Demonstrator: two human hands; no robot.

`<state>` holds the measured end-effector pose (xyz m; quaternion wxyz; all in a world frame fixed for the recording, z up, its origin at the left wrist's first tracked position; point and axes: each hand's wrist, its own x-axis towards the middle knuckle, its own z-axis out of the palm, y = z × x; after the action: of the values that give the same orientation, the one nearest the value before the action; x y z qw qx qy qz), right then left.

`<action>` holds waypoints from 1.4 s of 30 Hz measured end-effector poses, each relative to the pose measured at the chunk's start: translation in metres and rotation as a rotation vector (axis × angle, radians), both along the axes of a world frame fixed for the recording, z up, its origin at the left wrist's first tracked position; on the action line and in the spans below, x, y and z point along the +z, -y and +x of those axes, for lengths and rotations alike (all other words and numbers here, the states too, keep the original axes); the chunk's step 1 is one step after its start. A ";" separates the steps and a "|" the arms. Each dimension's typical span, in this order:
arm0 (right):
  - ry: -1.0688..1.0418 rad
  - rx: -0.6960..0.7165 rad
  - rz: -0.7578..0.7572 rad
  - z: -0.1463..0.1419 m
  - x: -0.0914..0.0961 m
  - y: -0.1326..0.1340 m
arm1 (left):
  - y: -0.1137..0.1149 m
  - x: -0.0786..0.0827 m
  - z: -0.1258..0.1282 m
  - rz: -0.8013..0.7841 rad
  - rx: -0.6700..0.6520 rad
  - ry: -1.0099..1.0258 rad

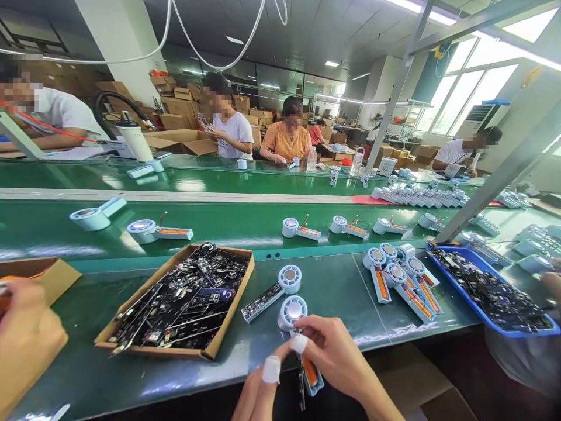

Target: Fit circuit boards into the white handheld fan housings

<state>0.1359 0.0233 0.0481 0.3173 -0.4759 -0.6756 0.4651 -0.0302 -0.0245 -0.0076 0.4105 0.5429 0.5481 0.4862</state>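
A light-blue handheld fan (293,311) lies at the near bench edge, its open handle with an orange battery (312,374) jutting over the edge. My right hand (335,354) closes around the fan's neck, fingertips pinched just below the round head. From the left, my left hand (262,383) reaches in, its fingers meeting the right fingertips on a narrow black circuit board (301,383). That board hangs edge-on beside the handle. White tape wraps fingertips at the pinch, and the fingers partly hide the contact. Just behind is another fan (289,279) with a board in its handle.
A cardboard tray (210,352) of circuit boards is at left, a blue tray (537,330) of boards at right. Several fans (397,273) lie piled between. More fans sit on the green conveyor (228,225). Co-workers' hands (30,339) show at both sides; others sit opposite.
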 end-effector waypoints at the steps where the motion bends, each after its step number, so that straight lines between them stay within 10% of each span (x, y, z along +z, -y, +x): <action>1: -0.058 -0.016 -0.059 0.001 -0.001 0.000 | 0.001 -0.001 0.001 -0.034 -0.001 0.056; 8: -0.448 -0.012 -0.216 -0.004 -0.012 -0.003 | -0.011 -0.004 0.001 -0.266 0.002 0.132; 15: -0.543 0.131 -0.164 -0.018 -0.018 0.009 | -0.021 0.006 0.018 -0.479 -0.102 0.801; 20: -0.874 0.107 -0.304 -0.011 -0.028 -0.007 | -0.019 0.021 0.022 -0.450 -0.015 0.681; 34: -0.844 -0.033 -0.286 -0.003 -0.016 -0.001 | -0.024 0.006 0.020 -0.178 -0.070 0.609; 42: -0.256 -0.006 0.006 -0.002 0.006 0.026 | -0.029 -0.006 0.020 -0.084 0.058 0.093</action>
<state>0.1342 -0.0027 0.0539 0.4038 -0.4138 -0.6296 0.5190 -0.0097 0.0046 -0.0138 0.4439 0.4857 0.5638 0.4991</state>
